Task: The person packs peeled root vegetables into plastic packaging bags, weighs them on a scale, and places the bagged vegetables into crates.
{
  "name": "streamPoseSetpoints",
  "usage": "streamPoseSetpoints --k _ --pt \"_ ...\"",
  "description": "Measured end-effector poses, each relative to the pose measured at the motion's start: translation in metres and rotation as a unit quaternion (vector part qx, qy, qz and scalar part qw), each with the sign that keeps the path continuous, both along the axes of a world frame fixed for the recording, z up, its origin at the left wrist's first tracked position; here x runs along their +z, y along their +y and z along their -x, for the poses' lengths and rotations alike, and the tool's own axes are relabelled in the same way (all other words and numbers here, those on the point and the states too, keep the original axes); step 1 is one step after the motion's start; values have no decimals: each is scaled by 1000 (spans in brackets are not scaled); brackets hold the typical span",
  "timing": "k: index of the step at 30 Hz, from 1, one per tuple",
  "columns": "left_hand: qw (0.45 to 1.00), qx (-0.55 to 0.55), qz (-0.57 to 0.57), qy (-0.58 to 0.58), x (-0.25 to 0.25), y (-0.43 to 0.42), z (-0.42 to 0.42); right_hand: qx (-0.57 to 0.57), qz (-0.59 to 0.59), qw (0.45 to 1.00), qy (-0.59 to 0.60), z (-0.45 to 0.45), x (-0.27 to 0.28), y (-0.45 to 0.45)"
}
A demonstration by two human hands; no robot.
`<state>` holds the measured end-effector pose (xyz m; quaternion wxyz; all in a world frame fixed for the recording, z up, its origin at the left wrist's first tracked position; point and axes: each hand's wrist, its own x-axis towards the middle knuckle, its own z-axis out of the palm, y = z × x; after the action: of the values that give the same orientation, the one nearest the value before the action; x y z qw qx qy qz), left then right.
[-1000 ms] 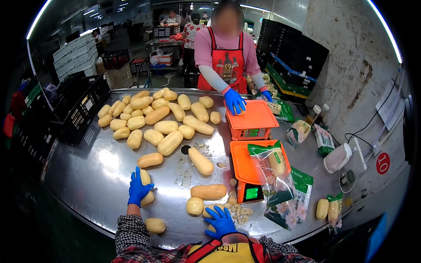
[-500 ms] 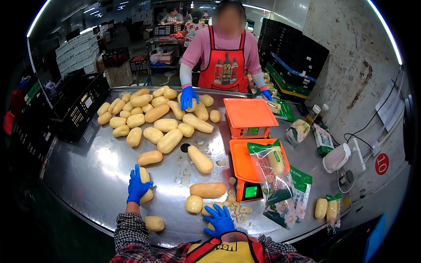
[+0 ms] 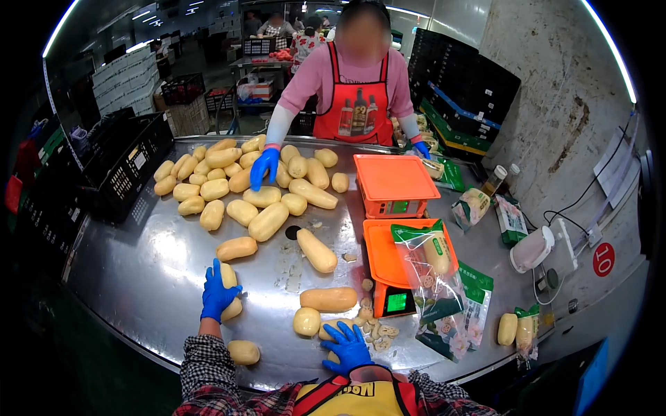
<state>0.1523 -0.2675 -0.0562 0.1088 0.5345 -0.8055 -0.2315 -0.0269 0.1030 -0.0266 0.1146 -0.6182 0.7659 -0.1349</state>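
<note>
My left hand [image 3: 219,295], in a blue glove, lies across two lotus root pieces, one upper [image 3: 228,276] and one lower [image 3: 232,310]; its fingers are stretched out. Another lotus root piece [image 3: 243,353] sits below that wrist. With fingers spread, my gloved right hand [image 3: 349,351] rests on a lotus root piece [image 3: 336,328] that it partly covers. Next to it are a short, round lotus root piece [image 3: 306,323] and a longer one [image 3: 329,299]. Thin cut ends [image 3: 382,335] are scattered just right of my right hand.
Across the metal table [image 3: 166,277], a co-worker's gloved hand [image 3: 265,168] is over the lotus root pile [image 3: 215,188]. Two orange scales [image 3: 397,182] stand right of centre; the nearer carries a printed bag [image 3: 438,256] with lotus root inside. A black crate [image 3: 132,166] is at the left.
The co-worker's hand has moved left over the pile, away from the pieces it was touching. Both of my hands have stayed in place.
</note>
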Motion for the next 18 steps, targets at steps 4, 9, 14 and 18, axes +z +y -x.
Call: streamPoseSetpoints --k 4,9,14,18 --pt "1000 -1 -1 2 1 0 0 -1 -5 1000 1 0 1 0" --pt "1000 0 -24 7 11 4 2 1 -7 1000 5 0 -1 0" --pt "1000 1 -29 12 11 4 2 -1 -14 1000 4 0 1 -1" --pt "1000 -1 -15 9 7 2 1 -1 -10 1000 4 0 1 0"
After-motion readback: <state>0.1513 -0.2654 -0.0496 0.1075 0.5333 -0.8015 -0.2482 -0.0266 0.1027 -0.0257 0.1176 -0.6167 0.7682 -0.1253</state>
